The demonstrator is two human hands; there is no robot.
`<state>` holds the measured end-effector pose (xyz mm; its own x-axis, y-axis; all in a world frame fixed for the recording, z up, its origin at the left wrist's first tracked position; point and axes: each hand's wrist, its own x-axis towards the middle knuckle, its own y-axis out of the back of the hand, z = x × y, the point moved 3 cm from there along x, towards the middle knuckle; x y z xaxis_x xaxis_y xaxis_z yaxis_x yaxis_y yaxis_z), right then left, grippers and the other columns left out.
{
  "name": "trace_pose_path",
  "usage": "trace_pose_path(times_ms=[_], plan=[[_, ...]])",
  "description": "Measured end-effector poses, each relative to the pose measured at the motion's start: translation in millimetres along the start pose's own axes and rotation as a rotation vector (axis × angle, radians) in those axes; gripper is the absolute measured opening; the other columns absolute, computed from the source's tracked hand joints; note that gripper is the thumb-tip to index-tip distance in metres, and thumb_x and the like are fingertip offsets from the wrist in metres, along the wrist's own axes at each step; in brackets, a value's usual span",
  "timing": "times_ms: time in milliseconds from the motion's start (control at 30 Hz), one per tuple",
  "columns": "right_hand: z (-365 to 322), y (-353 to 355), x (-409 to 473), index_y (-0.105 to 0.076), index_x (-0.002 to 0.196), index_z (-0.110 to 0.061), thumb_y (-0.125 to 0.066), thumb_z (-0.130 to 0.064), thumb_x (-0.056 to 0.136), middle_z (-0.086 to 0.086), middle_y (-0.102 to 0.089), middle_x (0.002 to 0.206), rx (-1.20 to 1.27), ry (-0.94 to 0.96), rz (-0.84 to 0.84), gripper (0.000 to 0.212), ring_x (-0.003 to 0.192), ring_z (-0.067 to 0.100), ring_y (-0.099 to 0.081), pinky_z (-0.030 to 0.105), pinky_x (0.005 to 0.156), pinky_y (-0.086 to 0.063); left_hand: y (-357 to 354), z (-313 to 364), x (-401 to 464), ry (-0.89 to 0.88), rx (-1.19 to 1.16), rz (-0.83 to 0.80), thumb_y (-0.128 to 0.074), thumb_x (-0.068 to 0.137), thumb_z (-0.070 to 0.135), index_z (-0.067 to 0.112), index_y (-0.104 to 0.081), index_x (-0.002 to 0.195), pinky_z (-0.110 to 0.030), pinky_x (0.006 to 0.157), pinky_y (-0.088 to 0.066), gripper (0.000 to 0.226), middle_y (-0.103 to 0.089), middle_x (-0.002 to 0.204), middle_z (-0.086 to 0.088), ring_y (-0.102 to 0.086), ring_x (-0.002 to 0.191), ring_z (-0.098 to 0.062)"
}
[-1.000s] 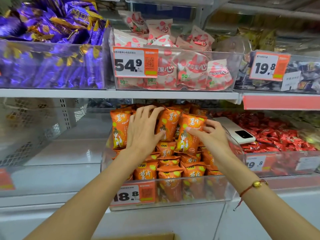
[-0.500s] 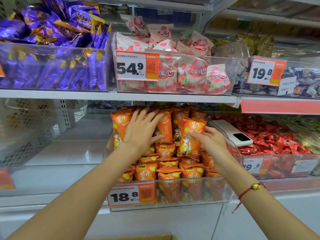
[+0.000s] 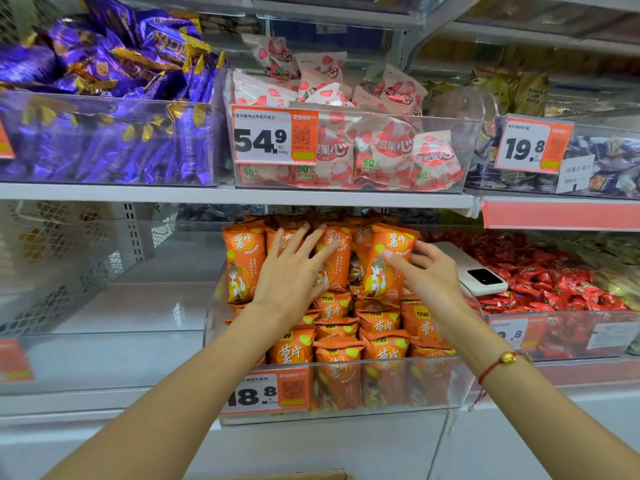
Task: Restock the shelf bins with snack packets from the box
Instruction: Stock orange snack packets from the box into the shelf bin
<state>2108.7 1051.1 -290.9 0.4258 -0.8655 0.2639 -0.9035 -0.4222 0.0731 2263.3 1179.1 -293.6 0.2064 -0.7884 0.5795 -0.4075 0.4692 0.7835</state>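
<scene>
Right now my left hand point(image 3: 294, 271) lies flat with straight, spread fingers against the fronts of the orange snack packets point(image 3: 332, 261) standing upright at the far end of the clear middle bin point(image 3: 346, 386), pressing on them and gripping none. My right hand point(image 3: 427, 271) is at the rightmost upright packet point(image 3: 388, 261): thumb on its printed face, the other fingers curled round its right edge, so I read that as a light grasp on that packet. More orange packets lie stacked nearer me in the same bin, behind an 18.8 price tag point(image 3: 265, 393) on its front wall. A white phone point(image 3: 478, 275) rests just right of my right hand, on the edge beside the bin of red sweets point(image 3: 554, 282). On my right wrist sits a red cord bracelet point(image 3: 498, 363) (with one gold bead). Above, the upper shelf holds purple packets point(image 3: 114, 98) on the left and strawberry-print packets point(image 3: 374, 147) behind a 54.9 tag point(image 3: 273, 135). At the near bottom edge, a strip of the cardboard box point(image 3: 298, 475) shows.
</scene>
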Motion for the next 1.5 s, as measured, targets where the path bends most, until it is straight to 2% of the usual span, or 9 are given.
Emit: trace_pose_path(times_ms=[167, 300, 567, 633, 767, 1000, 1233, 1367, 1500], plan=[[-4, -21, 18, -0.043, 0.138, -0.013, -0.076, -0.031, 0.08, 0.008, -0.054, 0.135, -0.155, 0.095, -0.006, 0.07, 0.118, 0.02, -0.055, 0.041, 0.099, -0.048, 4, 0, -2, 0.039, -0.05, 0.045, -0.06, 0.09, 0.044, 0.028, -0.027, 0.15, -0.046, 0.119, -0.009, 0.07, -0.027, 0.156, -0.007, -0.02, 0.146, -0.025], [5, -35, 17, -0.049, 0.135, -0.012, -0.064, -0.037, 0.089, 0.005, -0.059, 0.129, -0.388, 0.143, -0.168, 0.055, 0.12, 0.02, -0.055, 0.025, 0.092, -0.042, 7, 2, 2, 0.058, -0.06, 0.062, -0.062, 0.089, 0.046, 0.027, -0.029, 0.148, -0.044, 0.118, -0.013, 0.07, -0.028, 0.154, -0.007, -0.023, 0.144, -0.024], [13, -35, 20, -0.059, 0.116, -0.014, -0.059, -0.037, 0.092, 0.007, -0.063, 0.105, -0.626, 0.158, -0.301, 0.033, 0.076, 0.013, -0.049, 0.025, 0.069, -0.039, 5, 1, 5, 0.049, -0.068, 0.066, -0.071, 0.081, 0.045, 0.024, -0.04, 0.141, -0.043, 0.117, -0.016, 0.071, -0.039, 0.149, -0.003, -0.028, 0.141, -0.027], [12, -32, 18, -0.057, 0.117, -0.014, -0.063, -0.038, 0.09, 0.004, -0.063, 0.108, -0.618, 0.14, -0.279, 0.036, 0.088, 0.015, -0.056, 0.027, 0.072, -0.043, 9, 0, 8, 0.039, -0.07, 0.054, -0.07, 0.082, 0.047, 0.025, -0.036, 0.144, -0.041, 0.117, -0.015, 0.074, -0.036, 0.15, -0.001, -0.026, 0.14, -0.025], [6, -27, 6, -0.032, 0.143, -0.022, -0.069, -0.042, 0.082, 0.004, -0.048, 0.134, -0.633, 0.278, -0.029, 0.074, 0.112, 0.022, -0.054, 0.043, 0.094, -0.046, 11, -9, 5, 0.028, -0.034, 0.021, -0.065, 0.085, 0.049, 0.026, -0.021, 0.152, -0.04, 0.118, -0.013, 0.083, -0.032, 0.152, 0.002, -0.023, 0.142, -0.023], [0, -41, 8, -0.038, 0.143, -0.028, -0.067, -0.035, 0.087, 0.005, -0.056, 0.129, -0.741, 0.411, -0.027, 0.064, 0.111, 0.022, -0.058, 0.038, 0.091, -0.046, 10, -10, 4, 0.023, 0.029, -0.044, -0.062, 0.087, 0.048, 0.024, -0.019, 0.152, -0.039, 0.116, -0.014, 0.082, -0.03, 0.153, 0.0, -0.019, 0.142, -0.023], [2, -32, 0, -0.009, 0.154, -0.027, -0.056, -0.041, 0.093, 0.005, -0.037, 0.147, -0.979, 0.445, -0.084, 0.077, 0.118, 0.027, -0.054, 0.038, 0.077, -0.048, 15, -9, 4, 0.016, -0.029, -0.114, -0.06, 0.087, 0.051, 0.028, -0.01, 0.154, -0.042, 0.119, -0.008, 0.086, -0.016, 0.16, 0.0, -0.009, 0.147, -0.024], [-7, -33, -7, -0.029, 0.15, -0.026, -0.062, -0.029, 0.09, 0.008, -0.038, 0.146, -0.948, 0.664, 0.071, 0.068, 0.131, 0.026, -0.04, 0.045, 0.091, -0.05, 24, -19, -9, 0.061, -0.027, -0.039, -0.058, 0.091, 0.045, 0.032, -0.012, 0.153, -0.041, 0.12, -0.009, 0.078, -0.014, 0.161, 0.001, -0.009, 0.148, -0.022], [-9, -59, -7, -0.037, 0.146, -0.026, -0.065, -0.02, 0.088, 0.012, -0.037, 0.15, -1.056, 0.886, -0.037, 0.065, 0.138, 0.033, -0.034, 0.048, 0.107, -0.035, 26, -36, -14, 0.124, 0.02, -0.022, -0.052, 0.096, 0.038, 0.031, -0.011, 0.153, -0.04, 0.116, -0.016, 0.071, -0.017, 0.159, -0.001, -0.014, 0.146, -0.025]])
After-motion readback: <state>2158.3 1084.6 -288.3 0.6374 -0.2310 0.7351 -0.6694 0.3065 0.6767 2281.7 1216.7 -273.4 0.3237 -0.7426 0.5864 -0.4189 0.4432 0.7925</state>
